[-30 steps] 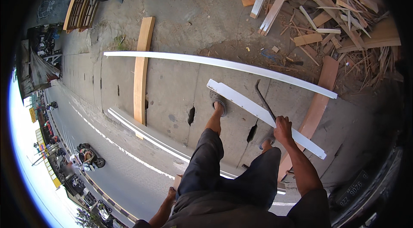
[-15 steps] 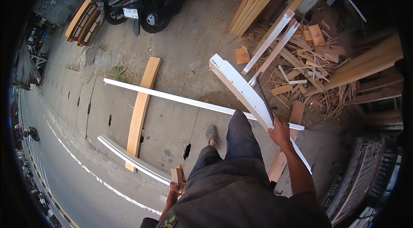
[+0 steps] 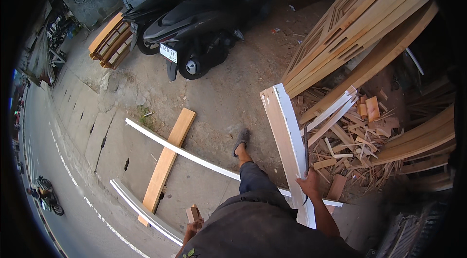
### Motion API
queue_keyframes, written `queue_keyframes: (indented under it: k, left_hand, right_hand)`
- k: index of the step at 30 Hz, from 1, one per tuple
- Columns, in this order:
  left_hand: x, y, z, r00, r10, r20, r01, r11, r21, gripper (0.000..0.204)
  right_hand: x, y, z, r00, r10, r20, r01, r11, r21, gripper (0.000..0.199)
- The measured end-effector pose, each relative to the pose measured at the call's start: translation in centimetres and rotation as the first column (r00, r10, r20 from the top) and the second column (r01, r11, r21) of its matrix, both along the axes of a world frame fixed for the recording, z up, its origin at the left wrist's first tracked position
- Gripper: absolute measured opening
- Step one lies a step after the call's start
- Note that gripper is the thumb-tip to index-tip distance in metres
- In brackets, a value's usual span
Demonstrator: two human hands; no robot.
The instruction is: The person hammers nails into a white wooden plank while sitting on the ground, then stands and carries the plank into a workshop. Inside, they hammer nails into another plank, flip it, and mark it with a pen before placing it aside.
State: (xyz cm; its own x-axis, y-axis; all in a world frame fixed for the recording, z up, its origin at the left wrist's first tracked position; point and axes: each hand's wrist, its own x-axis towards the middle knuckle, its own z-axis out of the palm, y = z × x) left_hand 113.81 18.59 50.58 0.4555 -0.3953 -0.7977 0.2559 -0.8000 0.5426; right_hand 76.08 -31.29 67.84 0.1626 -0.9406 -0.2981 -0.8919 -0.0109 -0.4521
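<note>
My right hand (image 3: 309, 185) is closed at the edge of a long wooden plank (image 3: 281, 146) with one white-painted face. A thin dark curved bar (image 3: 306, 148) runs along that edge and passes under the same hand. The plank slants forward from beside my hip. My left hand (image 3: 194, 227), low at my left side, grips a short wooden block (image 3: 193, 214); part of its fingers is hidden. Ahead of it, a long white strip (image 3: 182, 152) lies across a bare wooden board (image 3: 168, 165) on the pavement. A second white strip (image 3: 143, 209) rests across the board's near end.
Offcuts (image 3: 355, 136) are heaped at the right, near leaning wooden frames (image 3: 350, 29). Parked motorcycles (image 3: 194, 29) stand ahead, beside slatted woodwork (image 3: 112, 41). On the left runs a road (image 3: 36, 136) with a rider on a motorcycle (image 3: 46, 195). My foot (image 3: 241, 141) is on the ground ahead.
I have stepped forward, and the view has shifted. The plank and dark bar have swung to stand straighter ahead of my right hand. My left hand still holds the block. The rider has come closer.
</note>
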Motion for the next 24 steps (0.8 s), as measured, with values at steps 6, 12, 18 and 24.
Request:
queue_keyframes:
  k: [6, 12, 18, 24]
  left_hand:
    - [8.8, -15.4, 1.0, 0.889, -0.372, 0.268, 0.396, 0.918, -0.039, 0.05]
    - [18.0, -31.1, 2.6, 0.636, -0.574, 0.517, 0.696, 0.715, -0.063, 0.048]
    - [27.5, -48.8, 1.5, 0.537, -0.588, 0.604, 0.813, 0.553, -0.184, 0.04]
    - [36.5, -68.8, -3.8, 0.468, -0.407, 0.784, 0.876, 0.334, -0.349, 0.034]
  right_hand:
    - [7.5, -10.0, -7.0, 0.996, -0.065, 0.054, 0.062, 0.996, 0.069, 0.048]
    - [13.0, -21.7, -5.9, 0.993, -0.104, 0.055, 0.1, 0.992, 0.076, 0.051]
    - [18.0, -34.7, -4.8, 0.985, -0.17, -0.027, 0.172, 0.978, 0.12, 0.05]
    - [23.4, -49.3, -5.6, 0.948, -0.315, -0.038, 0.317, 0.936, 0.153, 0.048]
